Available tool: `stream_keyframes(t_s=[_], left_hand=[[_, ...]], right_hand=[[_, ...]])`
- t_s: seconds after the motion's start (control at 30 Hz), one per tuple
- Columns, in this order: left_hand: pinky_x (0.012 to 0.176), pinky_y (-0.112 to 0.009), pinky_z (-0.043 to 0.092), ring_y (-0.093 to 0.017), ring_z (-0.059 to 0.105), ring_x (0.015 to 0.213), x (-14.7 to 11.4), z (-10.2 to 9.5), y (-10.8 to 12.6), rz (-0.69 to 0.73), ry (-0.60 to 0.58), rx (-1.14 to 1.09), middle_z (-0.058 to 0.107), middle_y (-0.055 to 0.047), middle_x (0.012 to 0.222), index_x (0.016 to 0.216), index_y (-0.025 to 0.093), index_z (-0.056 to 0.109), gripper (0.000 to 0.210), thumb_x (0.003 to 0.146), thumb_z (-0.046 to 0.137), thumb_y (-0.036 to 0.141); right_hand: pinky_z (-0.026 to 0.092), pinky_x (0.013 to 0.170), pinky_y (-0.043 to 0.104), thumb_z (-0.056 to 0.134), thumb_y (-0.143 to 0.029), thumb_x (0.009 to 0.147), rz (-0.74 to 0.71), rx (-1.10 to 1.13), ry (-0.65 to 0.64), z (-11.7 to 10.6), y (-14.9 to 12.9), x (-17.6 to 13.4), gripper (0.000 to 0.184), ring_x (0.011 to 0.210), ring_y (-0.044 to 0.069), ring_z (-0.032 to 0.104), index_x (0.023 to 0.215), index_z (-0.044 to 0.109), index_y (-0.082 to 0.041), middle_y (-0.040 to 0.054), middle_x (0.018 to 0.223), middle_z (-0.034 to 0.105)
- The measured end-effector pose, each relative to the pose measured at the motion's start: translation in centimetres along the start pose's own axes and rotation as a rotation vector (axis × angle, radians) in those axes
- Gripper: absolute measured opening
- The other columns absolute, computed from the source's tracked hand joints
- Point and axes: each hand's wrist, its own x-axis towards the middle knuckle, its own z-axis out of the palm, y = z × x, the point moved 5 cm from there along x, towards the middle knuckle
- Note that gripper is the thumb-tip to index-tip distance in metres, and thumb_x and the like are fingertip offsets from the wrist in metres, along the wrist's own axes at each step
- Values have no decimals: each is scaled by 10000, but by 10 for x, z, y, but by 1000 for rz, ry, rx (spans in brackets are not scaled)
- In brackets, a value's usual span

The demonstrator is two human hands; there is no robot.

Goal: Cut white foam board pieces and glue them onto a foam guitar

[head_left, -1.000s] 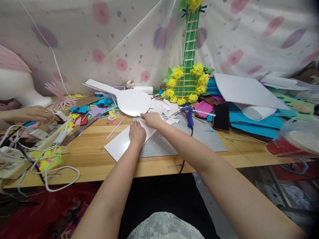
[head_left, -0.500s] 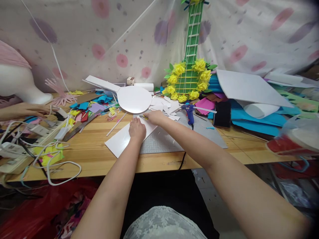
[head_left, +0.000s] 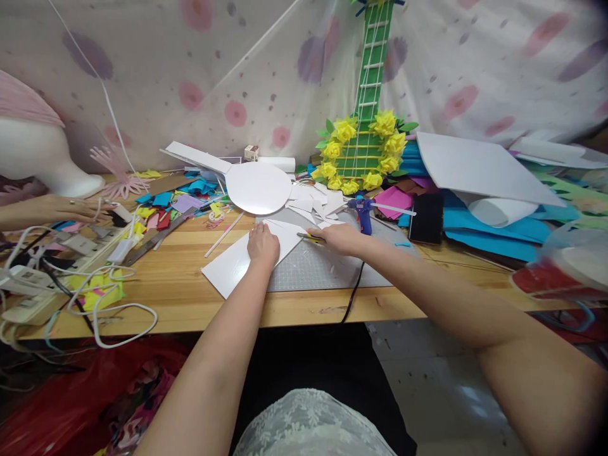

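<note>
My left hand (head_left: pixel 264 246) lies flat on a white foam board sheet (head_left: pixel 227 266), its fingers stretched toward the far edge. In my right hand (head_left: pixel 339 239) is a utility knife (head_left: pixel 310 237) with some yellow on it, its tip by the sheet's right edge. A thin cut line seems to run across the sheet's far end. Under the sheet's right part lies a grey cutting mat (head_left: pixel 313 272). Just beyond my hands rests a round white board piece (head_left: pixel 259 188) with a long neck, and white offcuts (head_left: pixel 304 204) lie beside it.
A blue glue gun (head_left: pixel 364 215) stands on the mat, its black cord hanging over the table edge. Behind stands a green guitar shape (head_left: pixel 363 149) with yellow flowers. White cables (head_left: pixel 123 310) and a power strip (head_left: pixel 38 301) crowd the left, near another person's hand (head_left: pixel 88 208).
My right hand has moved right and toward me with the utility knife, away from my left hand. My left hand stays on the sheet. The view has shifted slightly.
</note>
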Motion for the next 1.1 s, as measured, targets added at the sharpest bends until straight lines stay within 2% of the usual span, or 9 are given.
stream_keyframes(t_s=[0.23, 0.37, 0.43, 0.53, 0.7, 0.77, 0.87, 1.0, 1.1], left_hand=[[1091, -349, 229, -224, 300, 1319, 0, 1, 0, 7, 2, 1, 407, -130, 1386, 1302, 31, 423, 504, 847, 266, 181], [1093, -363, 221, -240, 293, 1320, -2, 1, 0, 18, 13, 3, 390, -140, 1395, 1305, 20, 416, 512, 850, 264, 200], [1097, -365, 211, -241, 283, 1325, -2, 1, 1, 20, 0, 1, 378, -148, 1401, 1309, 10, 409, 518, 852, 259, 203], [1102, -359, 199, -238, 264, 1334, -1, 1, 1, 2, -38, -4, 357, -155, 1412, 1318, -1, 392, 528, 853, 261, 213], [1093, -437, 187, -276, 237, 1339, 4, 1, 1, -83, -51, 19, 340, -140, 1425, 1335, 34, 376, 533, 858, 271, 247], [1078, -450, 204, -293, 271, 1318, 4, -1, 2, -93, -33, 39, 359, -143, 1414, 1324, 50, 397, 519, 860, 277, 248], [1011, -429, 296, -302, 408, 1209, 3, -7, 1, -86, 29, 74, 470, -195, 1302, 1279, 48, 447, 493, 849, 342, 265], [916, -424, 363, -313, 478, 1087, 6, -17, -16, -175, 102, 110, 556, -206, 1114, 1127, 92, 564, 434, 818, 454, 376], [906, -420, 365, -311, 468, 1082, 10, -20, -37, -332, 136, 72, 534, -208, 1124, 1065, 103, 581, 434, 796, 494, 433]], right_hand=[[365, 624, 263, 468, -337, 838, 43, 45, -84, -13, 28, -23, 429, 845, 214, 612, 1265, 503, -351, 64, 1068, 657], [367, 576, 228, 464, -347, 836, 125, 270, -62, -15, 40, -21, 497, 677, 148, 609, 1331, 421, -334, 29, 961, 680], [366, 554, 214, 445, -347, 844, 146, 374, -28, -13, 36, -14, 521, 616, 125, 595, 1360, 373, -326, 12, 916, 685], [371, 554, 211, 443, -348, 841, 156, 413, 15, -9, 23, -1, 509, 603, 122, 591, 1347, 391, -324, 3, 882, 687], [407, 642, 221, 455, -332, 837, 113, 437, 43, -12, 0, 14, 503, 696, 139, 612, 1337, 419, -294, 20, 940, 687], [415, 658, 224, 457, -313, 837, 106, 462, 49, -15, -5, 15, 505, 698, 139, 614, 1339, 419, -277, 24, 953, 686], [429, 672, 223, 456, -294, 841, 78, 557, 14, -11, -12, 19, 531, 673, 128, 614, 1365, 377, -257, 23, 953, 689], [431, 772, 227, 495, -289, 823, 69, 637, 90, -3, -17, 32, 534, 856, 150, 618, 1347, 410, -232, 46, 1120, 637], [451, 713, 240, 453, -295, 843, 119, 721, 87, 5, -18, 46, 517, 729, 148, 633, 1354, 388, -252, 24, 987, 682]])
